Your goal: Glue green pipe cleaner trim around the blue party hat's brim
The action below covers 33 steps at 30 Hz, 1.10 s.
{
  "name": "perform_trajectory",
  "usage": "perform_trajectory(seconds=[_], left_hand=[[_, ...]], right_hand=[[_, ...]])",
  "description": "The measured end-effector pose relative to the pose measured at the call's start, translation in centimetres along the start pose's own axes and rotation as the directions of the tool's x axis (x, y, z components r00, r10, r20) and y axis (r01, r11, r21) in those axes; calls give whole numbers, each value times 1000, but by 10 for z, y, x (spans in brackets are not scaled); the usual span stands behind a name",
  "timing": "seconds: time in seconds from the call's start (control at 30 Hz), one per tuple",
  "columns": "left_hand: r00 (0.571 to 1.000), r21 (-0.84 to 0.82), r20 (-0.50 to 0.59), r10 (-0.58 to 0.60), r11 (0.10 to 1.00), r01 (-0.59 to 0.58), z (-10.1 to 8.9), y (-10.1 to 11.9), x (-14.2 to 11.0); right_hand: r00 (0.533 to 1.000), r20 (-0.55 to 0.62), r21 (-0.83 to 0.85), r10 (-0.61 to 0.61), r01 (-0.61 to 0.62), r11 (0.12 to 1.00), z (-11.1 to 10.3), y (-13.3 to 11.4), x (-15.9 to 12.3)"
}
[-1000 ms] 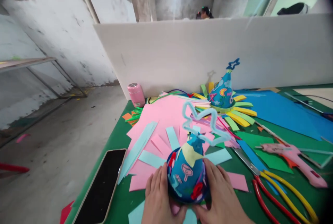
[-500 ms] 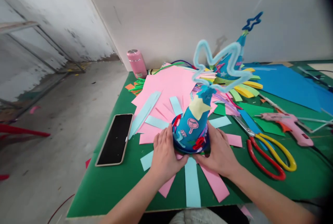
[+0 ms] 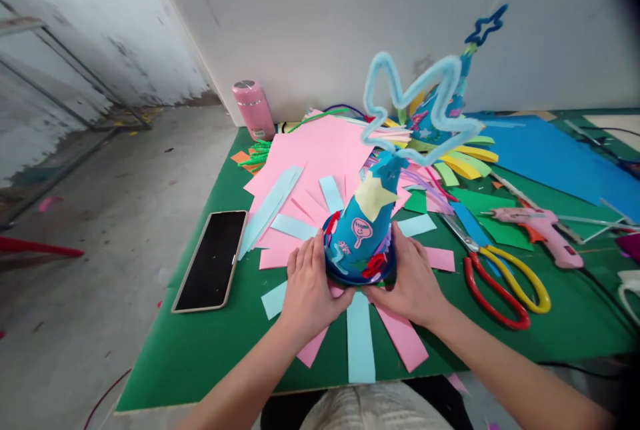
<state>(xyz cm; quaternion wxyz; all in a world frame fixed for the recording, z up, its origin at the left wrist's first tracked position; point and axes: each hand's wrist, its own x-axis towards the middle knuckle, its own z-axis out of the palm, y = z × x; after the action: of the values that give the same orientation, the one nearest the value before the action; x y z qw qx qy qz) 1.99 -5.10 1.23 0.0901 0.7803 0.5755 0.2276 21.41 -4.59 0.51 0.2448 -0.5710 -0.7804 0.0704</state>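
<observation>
A blue paper cone hat (image 3: 361, 237) with stickers stands upright on the green table (image 3: 210, 363), topped by a light-blue pipe-cleaner star (image 3: 415, 110). Pink and light-blue paper strips (image 3: 360, 340) fan out from under its base. My left hand (image 3: 310, 287) lies against the hat's left side with fingers curved round the base. My right hand (image 3: 413, 280) cups the right side the same way. Both press on the brim where the strips meet it.
A black phone (image 3: 213, 260) lies to the left. Red-and-yellow scissors (image 3: 505, 283) and a pink glue gun (image 3: 540, 227) lie to the right. A second cone hat (image 3: 445, 117), pink paper sheets (image 3: 315, 157), a blue sheet (image 3: 550, 157) and a pink bottle (image 3: 253, 110) sit farther back, before a white board.
The view has tilted down and drawn back, showing my forearms and the table's near edge. Both hands stay at the hat's base, which has hardly moved on the table.
</observation>
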Motion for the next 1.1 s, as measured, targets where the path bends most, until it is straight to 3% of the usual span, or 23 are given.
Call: perform_trajectory(seconds=[0.23,0.5,0.77,1.0,1.1], left_hand=[[999,34,-33,17,999,-16,2,0,1],[999,-37,-24,45,998,-46,0,-6,2],[999,-113,19,31,993,-29,-2,-10,3],[984,-169,163,75,984,-47,-13,-22,7],[983,-160,166,82,986,-55,-16,-27,9]], right_hand=[[1000,5,-3,2,-2,1000,-2,-1,0],[1000,0,-9,5,-5,1000,-2,0,0],[1000,5,-25,-2,2,1000,-3,0,2],[1000,19,-34,7,-6,999,-2,1,1],[1000,6,-36,-11,11,999,-1,1,0]])
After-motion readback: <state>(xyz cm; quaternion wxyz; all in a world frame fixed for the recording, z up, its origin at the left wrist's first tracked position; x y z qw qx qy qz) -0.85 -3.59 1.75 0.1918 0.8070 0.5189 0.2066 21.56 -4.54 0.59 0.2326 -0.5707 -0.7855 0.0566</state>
